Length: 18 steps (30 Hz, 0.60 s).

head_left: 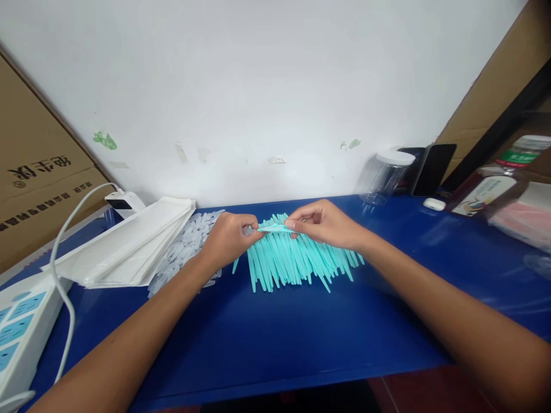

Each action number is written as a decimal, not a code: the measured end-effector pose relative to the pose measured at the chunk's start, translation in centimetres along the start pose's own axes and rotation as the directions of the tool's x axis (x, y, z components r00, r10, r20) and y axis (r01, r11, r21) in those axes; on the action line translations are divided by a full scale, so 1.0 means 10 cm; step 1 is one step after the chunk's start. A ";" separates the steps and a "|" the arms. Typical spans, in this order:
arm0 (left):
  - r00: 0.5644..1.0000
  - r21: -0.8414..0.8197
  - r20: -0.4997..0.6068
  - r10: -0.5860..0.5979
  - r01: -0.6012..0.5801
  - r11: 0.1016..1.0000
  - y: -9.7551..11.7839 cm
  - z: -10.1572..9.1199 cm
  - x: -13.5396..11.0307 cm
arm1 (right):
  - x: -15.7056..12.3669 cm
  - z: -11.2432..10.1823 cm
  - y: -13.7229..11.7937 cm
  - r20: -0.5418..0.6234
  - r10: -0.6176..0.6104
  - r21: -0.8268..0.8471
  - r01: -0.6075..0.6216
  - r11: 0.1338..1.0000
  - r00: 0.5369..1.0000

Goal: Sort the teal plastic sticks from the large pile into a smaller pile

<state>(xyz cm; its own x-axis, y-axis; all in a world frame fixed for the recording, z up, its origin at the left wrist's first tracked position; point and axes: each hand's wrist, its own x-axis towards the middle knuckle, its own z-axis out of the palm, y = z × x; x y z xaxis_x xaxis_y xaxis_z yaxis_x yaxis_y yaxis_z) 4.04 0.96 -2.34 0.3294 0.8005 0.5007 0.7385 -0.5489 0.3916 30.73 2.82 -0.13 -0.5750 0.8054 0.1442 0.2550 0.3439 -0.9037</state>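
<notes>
Above a pile of thin teal plastic sticks (pixel 288 261), both my hands meet at one teal stick (pixel 273 228) held level. My right hand (pixel 322 223) pinches its right end between thumb and fingertips. At the other end, my left hand (pixel 230 235) is closed in a pinch, with a small translucent cap (pixel 248 231) showing between its fingers. Whether the cap sits on the stick's tip is hidden by the fingers. Left of the sticks lies a heap of similar translucent pale caps (pixel 185 244), partly behind my left wrist.
White padded envelopes (pixel 133 246) are stacked at the left, near a power strip (pixel 26 321) and its white cable (pixel 55 252). Along the back right stand a clear lidded jar (pixel 383 180), a phone (pixel 433 169) and a dark bottle (pixel 486 183). Cardboard (pixel 38 166) borders the blue table (pixel 301 338).
</notes>
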 end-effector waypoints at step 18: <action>0.999 -0.071 0.022 0.034 -0.032 0.997 0.01 -0.01 0.02 | -0.02 -0.03 -0.02 0.034 -0.051 -0.047 0.052 0.998 0.998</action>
<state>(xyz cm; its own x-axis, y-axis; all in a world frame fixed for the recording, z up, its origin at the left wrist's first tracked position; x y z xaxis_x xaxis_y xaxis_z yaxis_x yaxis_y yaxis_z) 4.04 1.01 -2.13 0.3674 0.7865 0.4964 0.6838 -0.5902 0.4290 31.02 2.73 0.13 -0.6134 0.7700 0.1758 0.2611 0.4078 -0.8749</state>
